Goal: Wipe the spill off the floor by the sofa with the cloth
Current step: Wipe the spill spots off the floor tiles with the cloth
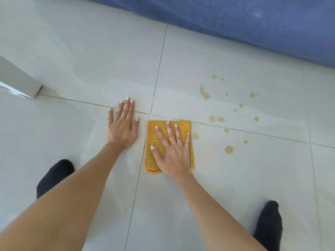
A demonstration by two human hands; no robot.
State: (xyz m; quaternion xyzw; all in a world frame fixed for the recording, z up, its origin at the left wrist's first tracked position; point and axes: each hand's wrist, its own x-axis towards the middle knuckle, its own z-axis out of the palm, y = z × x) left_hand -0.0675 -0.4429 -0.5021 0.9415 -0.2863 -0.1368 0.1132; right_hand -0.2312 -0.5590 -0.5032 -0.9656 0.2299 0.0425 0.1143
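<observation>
A folded orange cloth (183,126) lies flat on the pale tiled floor (226,178). My right hand (174,153) presses down on it, palm flat and fingers spread. My left hand (122,125) rests flat on the bare tile just left of the cloth, holding nothing. The spill (228,149) is a scatter of brownish-yellow drops and a longer smear (204,92) to the right of the cloth and beyond it. The nearest drop (195,136) sits right at the cloth's right edge. The blue sofa (244,24) runs across the top right.
A grey furniture leg or panel (21,82) stands on the floor at the left. My two feet in black socks (54,176) (269,225) are planted at the lower left and lower right. Grout lines cross under the hands.
</observation>
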